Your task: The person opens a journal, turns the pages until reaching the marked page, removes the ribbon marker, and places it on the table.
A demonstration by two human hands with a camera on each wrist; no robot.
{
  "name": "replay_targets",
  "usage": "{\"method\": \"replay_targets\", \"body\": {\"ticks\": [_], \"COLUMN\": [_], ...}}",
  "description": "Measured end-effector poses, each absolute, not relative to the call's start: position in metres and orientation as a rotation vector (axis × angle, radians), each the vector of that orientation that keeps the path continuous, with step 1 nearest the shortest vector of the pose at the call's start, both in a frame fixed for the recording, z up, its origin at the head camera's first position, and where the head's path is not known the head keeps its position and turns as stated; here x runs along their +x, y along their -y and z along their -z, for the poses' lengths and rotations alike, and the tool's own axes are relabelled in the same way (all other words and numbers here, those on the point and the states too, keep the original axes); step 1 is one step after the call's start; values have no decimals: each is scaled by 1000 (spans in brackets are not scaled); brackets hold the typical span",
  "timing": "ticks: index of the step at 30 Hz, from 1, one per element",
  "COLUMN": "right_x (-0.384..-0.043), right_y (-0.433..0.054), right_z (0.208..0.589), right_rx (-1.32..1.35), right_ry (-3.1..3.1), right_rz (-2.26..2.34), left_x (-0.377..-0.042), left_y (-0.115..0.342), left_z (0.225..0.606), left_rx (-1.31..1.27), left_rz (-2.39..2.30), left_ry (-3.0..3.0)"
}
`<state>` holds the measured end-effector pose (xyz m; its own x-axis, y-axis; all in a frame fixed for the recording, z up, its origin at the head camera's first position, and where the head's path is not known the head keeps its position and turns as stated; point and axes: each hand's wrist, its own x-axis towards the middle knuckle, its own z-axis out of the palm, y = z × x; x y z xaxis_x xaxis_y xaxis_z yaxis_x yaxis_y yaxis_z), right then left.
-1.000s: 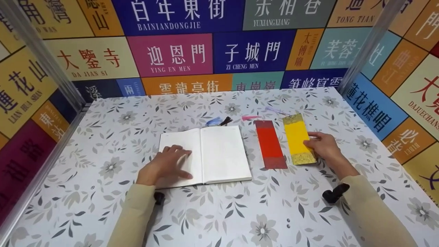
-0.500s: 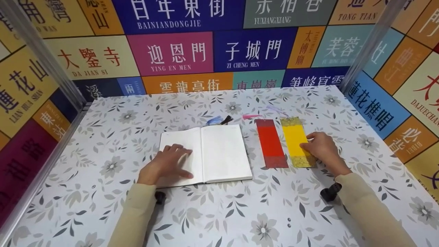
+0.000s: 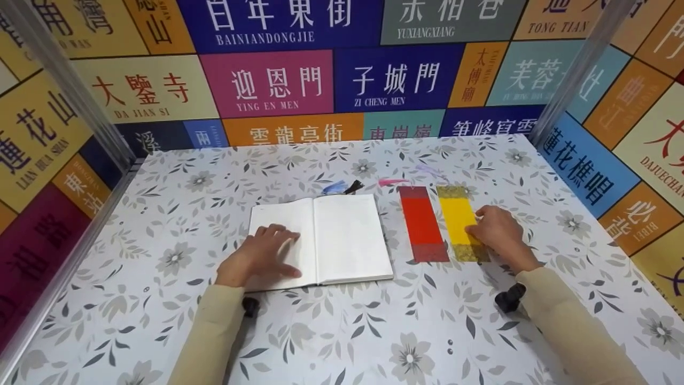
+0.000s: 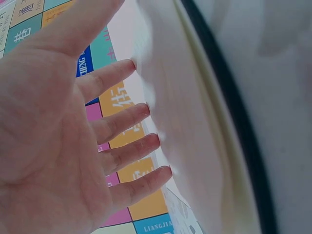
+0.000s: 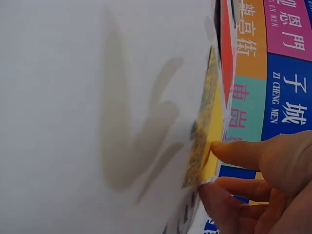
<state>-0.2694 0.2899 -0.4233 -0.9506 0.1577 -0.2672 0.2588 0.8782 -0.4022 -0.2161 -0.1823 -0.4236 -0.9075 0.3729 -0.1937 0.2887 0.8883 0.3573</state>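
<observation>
A notebook (image 3: 350,235) lies spread open at blank white pages. On its left page rests my left hand (image 3: 255,256), fingers apart; the left wrist view shows the fingertips (image 4: 152,140) touching the paper. To the right of the notebook lies a red bookmark (image 3: 422,222) with darker ends. Beside it is a yellow bookmark (image 3: 455,214) with speckled gold ends, flat on the table and roughly parallel to the red one. My right hand (image 3: 500,235) pinches the yellow bookmark's right edge, thumb on top in the right wrist view.
Blue and black tassels (image 3: 342,187) stick out behind the notebook's top edge. A pink tassel (image 3: 393,182) and a pale purple tassel (image 3: 429,171) lie behind the bookmarks. The floral-covered table (image 3: 299,342) ends at a colourful lettered wall (image 3: 278,80).
The yellow bookmark has come down from a slight tilt to lie flat, shifting left and turning into line with the red one. My left hand has stayed on the page.
</observation>
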Motion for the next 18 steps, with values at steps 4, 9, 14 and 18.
{"method": "replay_targets", "body": {"ticks": [4,9,14,18], "right_x": [-267,-257,-248,-242], "right_y": [-280,-258,-241,-226], "right_z": [409,395,390,385], "right_rx": [253,150,43,-45], "right_ry": [-2751,-2709,-2722,-2728], "right_rz": [665,777,894,982], "left_x": [-217,-219,-220,-218], "left_y": [182,180,180,180], "left_z": [424,424,425,424], "left_rx": [494,473,441,433], "left_rz": [-472,-493,-482,-473], "left_ry": [-2789,-2775,-2768,-2768]}}
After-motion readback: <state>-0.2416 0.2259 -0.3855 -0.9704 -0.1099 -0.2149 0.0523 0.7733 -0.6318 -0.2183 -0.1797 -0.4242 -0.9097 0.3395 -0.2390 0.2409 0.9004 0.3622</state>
